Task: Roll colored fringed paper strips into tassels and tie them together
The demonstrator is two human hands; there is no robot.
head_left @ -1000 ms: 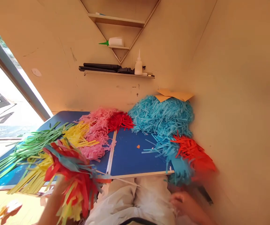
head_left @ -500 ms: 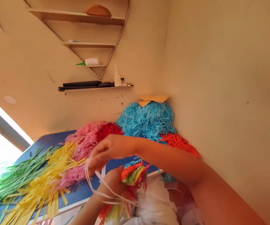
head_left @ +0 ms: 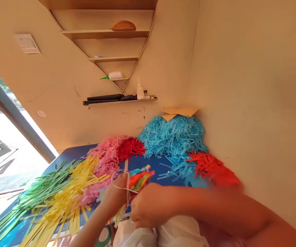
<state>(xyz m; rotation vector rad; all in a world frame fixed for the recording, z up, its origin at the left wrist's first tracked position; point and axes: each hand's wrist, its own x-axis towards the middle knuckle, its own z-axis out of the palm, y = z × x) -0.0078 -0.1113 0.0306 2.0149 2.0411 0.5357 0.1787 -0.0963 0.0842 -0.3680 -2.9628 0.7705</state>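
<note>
A bundle of multicoloured paper strips (head_left: pixel 140 180), red, green, blue and yellow, stands above my lap. My left hand (head_left: pixel 117 192) is closed round it. A thin white string (head_left: pixel 119 187) loops over the left hand and across the bundle. Right beside it, my right hand (head_left: pixel 148 207) is curled with its fingers pinched at the string's lower end; the fingertips are partly hidden. White cloth or bag (head_left: pixel 137 236) covers the area beneath both hands.
On the blue table (head_left: pixel 160 169) lie green strips (head_left: pixel 45 185), yellow strips (head_left: pixel 68 195), pink shreds (head_left: pixel 106 151), red shreds (head_left: pixel 129 148), a tall blue heap (head_left: pixel 173 135) and more red strips (head_left: pixel 212 168). A wall shelf (head_left: pixel 122 101) holds a glue bottle (head_left: pixel 140 91).
My right hand has come down from above the left, drawing the white string in close beside the bundle. The left hand still grips the bundle, and the view has shifted.
</note>
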